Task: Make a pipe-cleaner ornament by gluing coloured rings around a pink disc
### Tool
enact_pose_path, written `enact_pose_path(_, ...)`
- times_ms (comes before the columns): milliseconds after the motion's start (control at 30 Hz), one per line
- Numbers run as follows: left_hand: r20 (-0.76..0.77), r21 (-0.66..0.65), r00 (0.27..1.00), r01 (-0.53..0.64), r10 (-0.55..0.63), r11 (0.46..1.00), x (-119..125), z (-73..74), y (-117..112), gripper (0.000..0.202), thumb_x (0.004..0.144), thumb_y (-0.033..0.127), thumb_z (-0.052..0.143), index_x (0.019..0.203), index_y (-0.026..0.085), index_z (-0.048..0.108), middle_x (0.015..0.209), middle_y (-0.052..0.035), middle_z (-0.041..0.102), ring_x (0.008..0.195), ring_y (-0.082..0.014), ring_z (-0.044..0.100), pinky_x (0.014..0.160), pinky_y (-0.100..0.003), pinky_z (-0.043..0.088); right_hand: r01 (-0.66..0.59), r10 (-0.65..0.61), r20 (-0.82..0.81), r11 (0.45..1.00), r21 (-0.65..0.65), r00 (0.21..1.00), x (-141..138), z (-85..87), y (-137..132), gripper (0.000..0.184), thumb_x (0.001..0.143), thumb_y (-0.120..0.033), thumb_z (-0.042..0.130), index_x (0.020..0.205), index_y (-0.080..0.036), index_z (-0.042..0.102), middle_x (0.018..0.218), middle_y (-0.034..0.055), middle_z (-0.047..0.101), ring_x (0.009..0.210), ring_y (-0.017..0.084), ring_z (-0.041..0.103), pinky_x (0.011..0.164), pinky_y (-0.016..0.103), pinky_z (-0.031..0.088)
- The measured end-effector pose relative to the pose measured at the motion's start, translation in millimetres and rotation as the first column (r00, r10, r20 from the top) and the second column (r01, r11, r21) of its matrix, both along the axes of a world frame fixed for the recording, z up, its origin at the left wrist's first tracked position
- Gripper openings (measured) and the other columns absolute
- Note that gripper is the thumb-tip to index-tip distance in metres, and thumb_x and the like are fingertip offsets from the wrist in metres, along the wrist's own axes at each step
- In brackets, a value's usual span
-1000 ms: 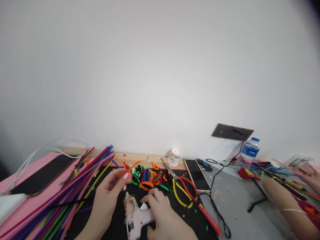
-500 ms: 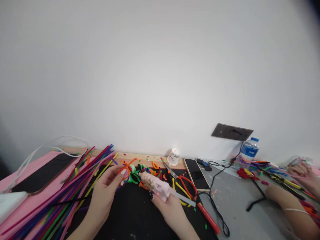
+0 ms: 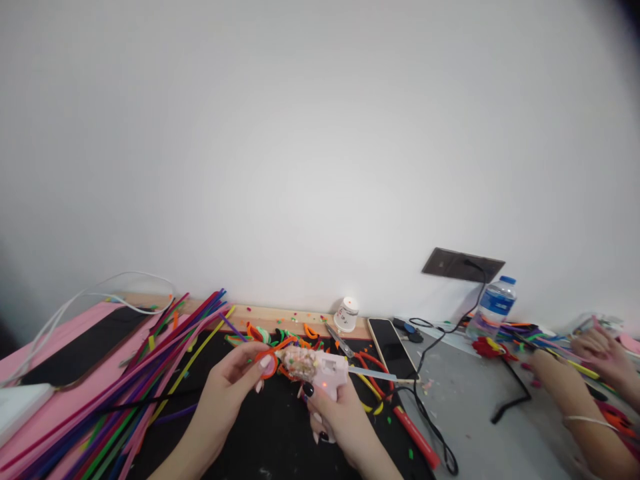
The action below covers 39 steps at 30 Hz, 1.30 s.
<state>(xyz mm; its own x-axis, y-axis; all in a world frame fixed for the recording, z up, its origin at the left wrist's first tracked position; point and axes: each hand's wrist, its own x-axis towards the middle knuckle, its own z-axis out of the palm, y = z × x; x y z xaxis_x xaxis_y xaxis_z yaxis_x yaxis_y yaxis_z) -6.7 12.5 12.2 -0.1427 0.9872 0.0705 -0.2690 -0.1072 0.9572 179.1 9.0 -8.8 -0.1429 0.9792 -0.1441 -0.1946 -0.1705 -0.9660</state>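
My left hand (image 3: pixel 234 385) pinches an orange pipe cleaner (image 3: pixel 267 363) bent into a loop. My right hand (image 3: pixel 340 415) is wrapped round the handle of a pale pink hot glue gun (image 3: pixel 327 375), whose small light glows red. A clear glue stick (image 3: pixel 373 373) pokes out of the gun's back end. The crusted front of the gun points left and is close to the orange loop; whether they touch I cannot tell. Behind both hands lie orange and green pipe-cleaner pieces (image 3: pixel 257 333). A black mat (image 3: pixel 240 440) is underneath.
Long coloured pipe cleaners (image 3: pixel 135 393) lie at left beside a dark phone (image 3: pixel 85 347). At right are red-handled scissors (image 3: pixel 367 360), another phone (image 3: pixel 393 348), a paper cup (image 3: pixel 346 315), a black cable (image 3: pixel 430 413) and a water bottle (image 3: pixel 495 307). A co-worker's hands (image 3: pixel 597 353) are far right.
The glue gun has turned more side-on, showing its handle. My left hand has shifted slightly right and lower with the orange loop, uncovering pieces behind it. The co-worker's arms have shifted slightly.
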Motion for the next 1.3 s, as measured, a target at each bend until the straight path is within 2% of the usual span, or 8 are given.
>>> enact_pose_path(267, 0.004, 0.025, 1.0, -0.002, 0.002, 1.0, -0.2, 0.8, -2.1, 0.023, 0.071, 0.034, 0.076, 0.085, 0.017, 0.068, 0.061, 0.004, 0.061, 0.052, -0.01, 0.047, 0.051, -0.021, 0.037, -0.005, 0.005, -0.037, 1.0, 0.003, 0.999, 1.1, 10.9, -7.6, 0.053, 0.064, -0.052, 0.078, 0.091, -0.02, 0.046, 0.048, -0.0131, 0.047, 0.032, 0.003, 0.032, 0.035, 0.017, 0.03)
enact_pose_path(467, -0.014, 0.02, 1.0, -0.013, 0.014, 1.0, 0.9, 1.1, -0.9, 0.024, 0.07, 0.034, 0.076, 0.085, 0.018, 0.068, 0.062, 0.0034, 0.061, 0.052, -0.0111, 0.048, 0.052, -0.022, 0.037, -0.001, 0.0, -0.023, 0.999, -0.044, 1.0, 0.8, 3.7, -1.2, 0.063, 0.053, -0.058, 0.081, 0.089, -0.019, 0.046, 0.047, -0.0127, 0.049, 0.029, 0.002, 0.03, 0.032, 0.017, 0.027)
enact_pose_path(633, -0.002, 0.014, 1.0, -0.029, 0.029, 0.999, 0.6, 0.3, -0.6, 0.025, 0.07, 0.035, 0.076, 0.086, 0.019, 0.068, 0.062, 0.0035, 0.062, 0.054, -0.0121, 0.048, 0.053, -0.023, 0.037, 0.012, -0.013, -0.028, 0.998, -0.065, 1.0, 1.4, -1.1, 0.4, 0.067, 0.05, -0.059, 0.082, 0.09, -0.019, 0.046, 0.047, -0.0129, 0.049, 0.028, 0.001, 0.03, 0.032, 0.017, 0.027)
enact_pose_path(1033, 0.05, 0.011, 0.997, -0.059, 0.058, 0.998, -0.7, 3.1, 0.1, 0.026, 0.066, 0.033, 0.08, 0.085, 0.019, 0.069, 0.066, 0.0035, 0.064, 0.056, -0.0112, 0.05, 0.054, -0.022, 0.039, -0.044, 0.042, -0.026, 0.997, -0.065, 0.999, 2.3, 7.0, -2.7, 0.065, 0.051, -0.059, 0.081, 0.09, -0.02, 0.046, 0.045, -0.0141, 0.048, 0.028, 0.002, 0.03, 0.033, 0.018, 0.028)
enact_pose_path(1200, 0.078, 0.008, 0.994, -0.074, 0.073, 0.997, -1.2, 6.0, 0.0, 0.028, 0.064, 0.033, 0.081, 0.085, 0.018, 0.069, 0.068, 0.0028, 0.066, 0.058, -0.0114, 0.051, 0.054, -0.021, 0.04, -0.047, 0.046, -0.027, 0.998, -0.045, 0.999, 2.3, 14.2, -7.5, 0.054, 0.061, -0.053, 0.079, 0.087, -0.02, 0.047, 0.046, -0.0134, 0.047, 0.031, 0.001, 0.031, 0.035, 0.017, 0.028)
enact_pose_path(1300, 0.088, 0.007, 0.994, -0.066, 0.065, 0.998, -1.8, 5.2, 0.3, 0.029, 0.064, 0.033, 0.081, 0.086, 0.018, 0.068, 0.068, 0.003, 0.065, 0.056, -0.0109, 0.05, 0.053, -0.021, 0.04, -0.043, 0.042, -0.022, 0.998, -0.054, 0.999, 1.6, 14.2, -6.8, 0.058, 0.056, -0.055, 0.081, 0.086, -0.019, 0.047, 0.046, -0.0134, 0.048, 0.03, 0.001, 0.029, 0.034, 0.017, 0.027)
